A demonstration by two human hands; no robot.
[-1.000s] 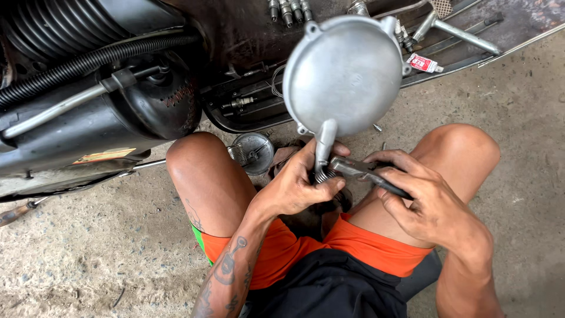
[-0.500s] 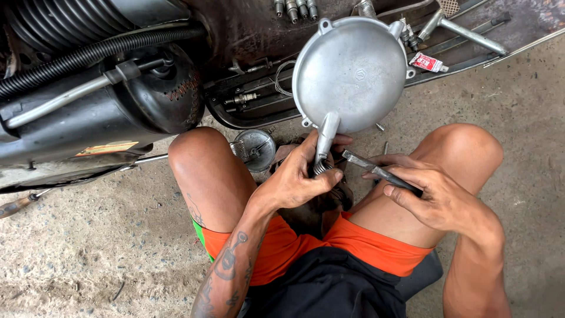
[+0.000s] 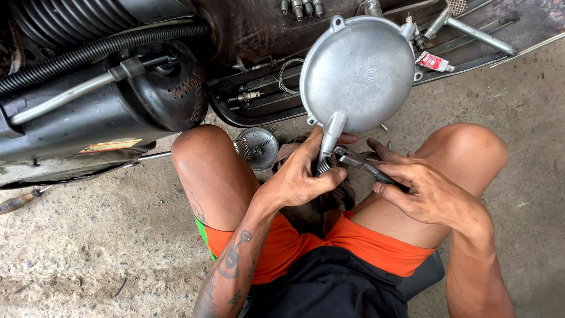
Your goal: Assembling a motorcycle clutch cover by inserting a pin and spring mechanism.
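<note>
1. Round cast-aluminium engine cover (image 3: pixel 359 73): dull grey, smooth domed face, small bolt lugs around the rim, one tubular neck pointing down. It is held upright between the person's knees, in front of the scooter's underside.
2. Left hand (image 3: pixel 303 176) is clenched around the neck's lower end, thumb across a coiled spring there.
3. Right hand (image 3: pixel 424 191) is wrapped around the dark handles of pliers (image 3: pixel 359 162); the steel nose points left, at the spring just beside the left thumb. Whether the nose bites the spring, cannot tell.
4. Room: both knees flank the work closely, and the cover's top edge overlaps the scooter's tray. Open concrete lies to the left and right of the legs.
5. Footboard tray (image 3: pixel 471 53) behind the cover: dirty black metal, ribbed. It holds a chrome lever (image 3: pixel 471 29) and a small red-and-white tube (image 3: pixel 434 60).
6. Small round metal tin (image 3: pixel 257 147) on the floor by the left knee; contents unclear.
7. Black corrugated hose (image 3: pixel 106 50) and a black rounded muffler (image 3: pixel 88 118) are at far left, well apart from the hands.
8. Concrete floor (image 3: pixel 88 247): rough and gritty.
</note>
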